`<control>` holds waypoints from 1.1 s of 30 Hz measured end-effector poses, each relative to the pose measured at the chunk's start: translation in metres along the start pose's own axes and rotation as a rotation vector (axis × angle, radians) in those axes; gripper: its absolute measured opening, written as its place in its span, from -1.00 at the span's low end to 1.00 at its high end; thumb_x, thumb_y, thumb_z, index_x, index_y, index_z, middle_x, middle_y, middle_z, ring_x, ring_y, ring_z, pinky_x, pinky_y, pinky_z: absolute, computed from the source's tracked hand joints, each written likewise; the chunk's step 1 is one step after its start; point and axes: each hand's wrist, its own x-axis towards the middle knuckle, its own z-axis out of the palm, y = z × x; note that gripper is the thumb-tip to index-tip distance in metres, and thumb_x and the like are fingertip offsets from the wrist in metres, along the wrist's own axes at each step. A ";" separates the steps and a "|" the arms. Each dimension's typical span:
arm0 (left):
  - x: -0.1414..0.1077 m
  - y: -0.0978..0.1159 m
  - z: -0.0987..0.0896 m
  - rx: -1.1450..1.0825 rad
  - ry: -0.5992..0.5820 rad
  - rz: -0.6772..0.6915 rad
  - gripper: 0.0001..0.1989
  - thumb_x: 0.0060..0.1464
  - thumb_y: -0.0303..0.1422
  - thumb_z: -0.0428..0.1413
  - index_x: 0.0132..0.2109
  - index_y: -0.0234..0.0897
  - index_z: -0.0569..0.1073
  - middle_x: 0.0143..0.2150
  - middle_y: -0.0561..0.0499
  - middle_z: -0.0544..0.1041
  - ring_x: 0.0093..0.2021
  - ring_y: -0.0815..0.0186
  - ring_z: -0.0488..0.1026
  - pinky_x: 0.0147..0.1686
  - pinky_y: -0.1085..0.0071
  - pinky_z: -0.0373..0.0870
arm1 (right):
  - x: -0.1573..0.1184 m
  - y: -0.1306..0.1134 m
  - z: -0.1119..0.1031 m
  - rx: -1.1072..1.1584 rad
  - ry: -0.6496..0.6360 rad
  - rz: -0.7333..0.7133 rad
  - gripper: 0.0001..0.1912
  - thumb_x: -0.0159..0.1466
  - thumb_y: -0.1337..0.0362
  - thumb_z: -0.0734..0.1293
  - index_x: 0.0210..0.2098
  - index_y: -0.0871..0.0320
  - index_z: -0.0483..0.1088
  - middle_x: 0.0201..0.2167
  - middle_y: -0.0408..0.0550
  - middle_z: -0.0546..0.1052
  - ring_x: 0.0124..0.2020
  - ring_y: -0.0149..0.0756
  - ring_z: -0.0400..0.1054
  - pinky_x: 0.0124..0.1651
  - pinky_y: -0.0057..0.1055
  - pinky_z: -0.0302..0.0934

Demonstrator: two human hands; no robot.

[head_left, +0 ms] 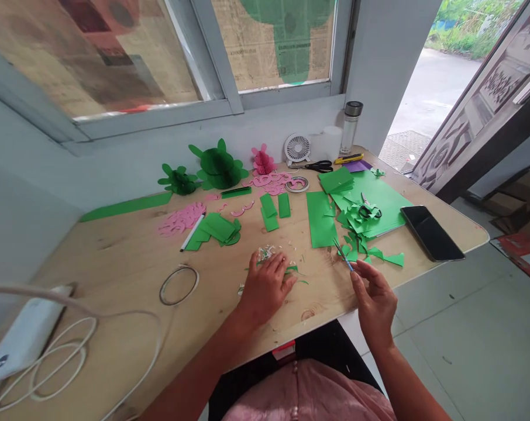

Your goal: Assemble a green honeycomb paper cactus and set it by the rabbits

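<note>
My left hand (267, 286) lies palm down on the table, fingers stretched out, over a pile of tiny white and green paper scraps (267, 252). A narrow green paper strip (292, 269) shows beneath its fingers. Near the front edge, my right hand (374, 298) pinches a slim pointed metal tool with a blue part (344, 257), tip towards the far left; its exact kind is unclear. Past that tip lies a green paper rectangle (321, 219). Green offcuts (361, 245) are scattered to its right, with black-handled scissors (370, 211) on top.
Paper pieces, green (219, 227) and pink (183, 219), lie near a white pen (192, 233). A tape ring (179, 285) and a white cable (83, 345) are at left. A phone (432, 233) rests at right. Behind stand a fan (297, 148) and a bottle (350, 128).
</note>
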 end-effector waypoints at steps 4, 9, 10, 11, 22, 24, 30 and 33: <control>0.008 -0.003 -0.005 -0.012 0.043 -0.044 -0.61 0.30 -0.23 -0.16 0.14 -0.22 0.37 0.19 -0.13 0.43 0.23 0.10 0.30 0.27 -0.14 -0.09 | 0.001 0.001 0.001 -0.025 -0.016 -0.024 -0.62 0.13 0.06 0.41 -0.14 0.16 0.48 -0.21 0.08 0.61 -0.19 -0.14 0.47 -0.03 -0.12 0.30; 0.036 -0.003 0.002 0.023 -0.054 0.021 -0.57 0.27 -0.18 -0.10 0.18 -0.26 0.34 0.26 -0.15 0.34 0.27 0.11 0.24 0.27 -0.06 -0.02 | 0.001 0.003 0.001 -0.027 0.009 -0.028 -0.59 0.13 0.04 0.41 -0.14 0.17 0.48 -0.22 0.08 0.61 -0.20 -0.14 0.47 -0.06 -0.14 0.31; 0.031 -0.002 0.003 0.026 -0.056 0.043 -0.57 0.26 -0.17 -0.08 0.17 -0.25 0.35 0.25 -0.15 0.34 0.27 0.11 0.24 0.27 -0.05 -0.01 | 0.000 0.004 0.000 -0.029 0.009 -0.024 -0.59 0.13 0.04 0.40 -0.13 0.17 0.48 -0.21 0.09 0.61 -0.20 -0.14 0.47 -0.07 -0.14 0.31; 0.023 -0.001 0.004 0.024 -0.041 0.058 -0.58 0.25 -0.18 -0.07 0.16 -0.24 0.36 0.24 -0.14 0.36 0.25 0.11 0.26 0.27 -0.05 -0.01 | 0.000 0.004 0.000 -0.031 0.005 -0.020 -0.58 0.13 0.03 0.40 -0.13 0.17 0.48 -0.21 0.10 0.61 -0.20 -0.13 0.47 -0.09 -0.15 0.32; 0.036 -0.013 0.002 -0.060 0.018 -0.100 -0.67 0.25 -0.26 -0.05 0.07 -0.25 0.41 0.17 -0.18 0.43 0.20 0.10 0.31 0.24 -0.14 -0.02 | -0.002 -0.003 0.000 -0.068 -0.018 0.008 -0.58 0.13 0.01 0.39 -0.13 0.14 0.47 -0.18 0.08 0.60 -0.19 -0.13 0.46 -0.07 -0.15 0.29; 0.026 -0.010 -0.001 -0.077 -0.003 -0.037 -0.73 0.25 -0.24 -0.04 -0.01 -0.15 0.46 0.12 -0.05 0.49 0.16 0.19 0.36 0.26 -0.07 -0.02 | -0.002 -0.001 -0.001 -0.066 -0.018 0.009 -0.57 0.12 0.00 0.39 -0.13 0.14 0.47 -0.18 0.08 0.60 -0.19 -0.11 0.47 -0.05 -0.14 0.29; -0.001 0.016 0.000 -0.039 0.060 0.109 -0.62 0.28 -0.20 -0.10 0.14 -0.16 0.39 0.19 -0.07 0.42 0.26 0.17 0.24 0.32 -0.07 -0.13 | 0.000 0.001 0.000 -0.060 -0.030 0.011 -0.56 0.10 -0.01 0.40 -0.13 0.15 0.48 -0.18 0.09 0.60 -0.14 -0.07 0.47 -0.02 -0.12 0.27; 0.005 0.028 0.009 0.061 0.018 0.224 -0.46 0.25 -0.01 -0.14 0.22 -0.19 0.30 0.29 -0.06 0.30 0.35 0.14 0.10 0.33 -0.10 -0.16 | 0.000 0.001 0.000 -0.067 -0.020 -0.009 -0.55 0.11 -0.01 0.40 -0.13 0.16 0.48 -0.18 0.10 0.60 -0.12 -0.07 0.46 -0.01 -0.12 0.26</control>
